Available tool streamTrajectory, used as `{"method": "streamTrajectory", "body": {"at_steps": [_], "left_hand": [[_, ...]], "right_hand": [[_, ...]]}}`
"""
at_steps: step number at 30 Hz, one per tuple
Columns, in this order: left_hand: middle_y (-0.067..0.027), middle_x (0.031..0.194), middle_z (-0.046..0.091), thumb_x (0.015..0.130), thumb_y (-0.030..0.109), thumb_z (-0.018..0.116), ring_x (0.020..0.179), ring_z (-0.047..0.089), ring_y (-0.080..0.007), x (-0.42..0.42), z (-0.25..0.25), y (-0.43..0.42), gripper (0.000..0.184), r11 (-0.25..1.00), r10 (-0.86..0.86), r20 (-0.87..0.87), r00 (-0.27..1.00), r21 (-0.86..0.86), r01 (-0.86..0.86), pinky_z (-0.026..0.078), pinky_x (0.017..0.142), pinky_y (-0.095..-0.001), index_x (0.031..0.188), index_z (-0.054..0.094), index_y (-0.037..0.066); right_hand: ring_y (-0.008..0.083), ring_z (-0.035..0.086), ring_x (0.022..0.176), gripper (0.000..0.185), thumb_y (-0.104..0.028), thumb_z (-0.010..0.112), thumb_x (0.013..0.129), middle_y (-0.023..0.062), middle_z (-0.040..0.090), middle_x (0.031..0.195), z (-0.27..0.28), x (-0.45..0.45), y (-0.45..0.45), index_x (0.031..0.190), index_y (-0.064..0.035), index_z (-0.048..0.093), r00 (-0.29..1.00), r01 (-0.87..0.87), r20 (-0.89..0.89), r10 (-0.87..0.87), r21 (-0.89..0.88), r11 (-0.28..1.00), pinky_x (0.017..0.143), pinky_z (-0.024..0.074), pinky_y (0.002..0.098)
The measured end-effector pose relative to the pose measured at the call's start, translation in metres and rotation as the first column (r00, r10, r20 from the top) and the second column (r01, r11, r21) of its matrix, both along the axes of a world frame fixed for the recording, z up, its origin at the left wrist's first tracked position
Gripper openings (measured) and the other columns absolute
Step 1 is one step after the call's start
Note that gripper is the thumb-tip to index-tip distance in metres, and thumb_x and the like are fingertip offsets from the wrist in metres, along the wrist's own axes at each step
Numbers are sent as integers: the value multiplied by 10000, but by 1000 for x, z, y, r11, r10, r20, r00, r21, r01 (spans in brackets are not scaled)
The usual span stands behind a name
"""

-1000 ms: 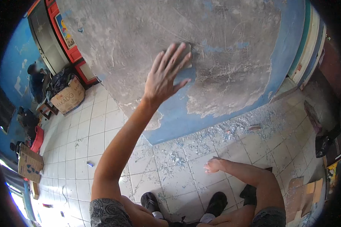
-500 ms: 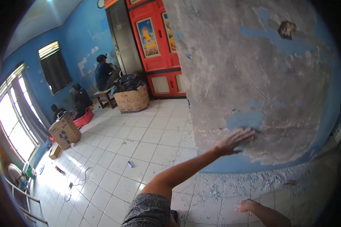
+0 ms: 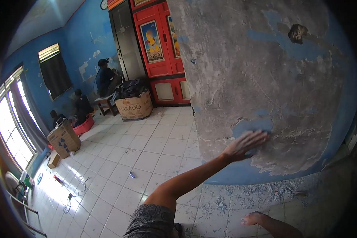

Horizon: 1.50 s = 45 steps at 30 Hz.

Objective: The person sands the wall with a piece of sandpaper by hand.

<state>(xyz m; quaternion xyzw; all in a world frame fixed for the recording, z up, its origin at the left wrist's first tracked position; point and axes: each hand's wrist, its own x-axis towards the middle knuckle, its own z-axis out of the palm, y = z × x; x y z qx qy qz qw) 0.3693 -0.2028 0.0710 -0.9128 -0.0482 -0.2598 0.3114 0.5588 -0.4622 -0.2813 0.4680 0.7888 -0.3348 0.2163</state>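
My left hand (image 3: pixel 246 145) lies against the scraped wall (image 3: pixel 242 79), fingers stretched out and pointing right. It touches the lower edge of a blue paint patch (image 3: pixel 252 126) surrounded by bare grey plaster, and holds no visible tool. Low at the bottom right, my right hand (image 3: pixel 254 218) hangs over the tiled floor, apart from the wall. Its fingers look loosely extended, with nothing visible in them. Paint flakes (image 3: pixel 265 192) lie scattered along the foot of the wall. Higher up, a rough hole (image 3: pixel 297 33) breaks the plaster.
Across the tiled floor (image 3: pixel 146 154) lie a small blue item (image 3: pixel 131 175), a cable (image 3: pixel 81 190) and a red-handled tool (image 3: pixel 58 180). A MAKADO carton (image 3: pixel 134 108) stands before the red cabinet (image 3: pixel 158 69). Other people (image 3: pixel 105 79) sit near the far wall, beside another carton (image 3: pixel 64 139).
The view has shifted slightly. My left hand has slid a little upward on the wall, nearer the blue patch. My right hand stays low, almost unchanged.
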Motion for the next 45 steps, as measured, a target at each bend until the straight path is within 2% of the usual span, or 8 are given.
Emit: {"method": "streamTrajectory", "body": {"at_steps": [8,16,20,25,32,36,42,45], "left_hand": [[-70,1671,74,938,660,448,1534,97,-244,-9,-43,10,924,994,17,-99,995,114,-6,64,1256,-394,1596,114,104],[-74,1672,72,908,610,536,1533,110,-250,3,31,0,961,993,112,124,986,35,-117,135,1240,-411,1600,90,113],[-76,1671,65,953,618,473,1535,90,-266,-15,-26,4,907,997,-32,-185,982,-79,18,106,1246,-403,1597,97,102],[-70,1667,93,899,668,504,1528,124,-239,4,39,-3,973,965,180,119,976,173,-199,135,1248,-397,1596,114,113],[-42,1666,124,898,589,585,1523,152,-226,-15,-31,13,934,999,16,-136,991,31,-12,163,1239,-403,1600,142,161],[-21,1671,114,919,638,486,1527,148,-210,2,38,4,900,953,238,72,969,178,-247,132,1247,-367,1598,156,149],[-8,1656,190,921,601,518,1511,214,-213,-19,-32,15,867,996,71,-116,991,53,-65,163,1242,-374,1582,226,124],[-13,1658,179,929,615,496,1514,201,-209,-6,35,13,865,985,126,45,991,111,-130,166,1241,-371,1583,223,120]], "right_hand": [[421,599,1151,605,-582,380,990,237,641,1211,15,-3,1,1329,-108,544,999,-14,37,15,-32,999,965,470,537],[446,634,1057,584,-538,389,1009,243,674,1108,18,-5,4,1352,-85,523,991,1,-131,12,101,995,914,504,537],[422,663,967,526,-540,424,998,237,688,999,44,-16,9,1218,-90,583,985,65,-167,-48,94,994,842,529,533],[396,685,844,526,-551,472,979,205,698,878,-9,-10,9,1168,-78,605,958,-118,-210,193,325,938,734,546,508],[398,667,719,506,-557,509,953,196,672,762,54,-30,-2,929,-71,648,982,41,-190,20,312,949,656,541,499],[420,666,738,517,-560,514,945,201,672,766,0,-18,-10,914,-61,644,965,60,-257,56,422,905,664,538,509],[430,673,749,536,-559,498,949,207,680,784,55,-32,-6,927,-44,644,983,54,-185,6,316,947,674,538,523],[429,674,762,553,-562,484,957,213,678,784,52,-31,-9,926,-32,639,993,-15,-108,53,332,943,697,535,524]]}}
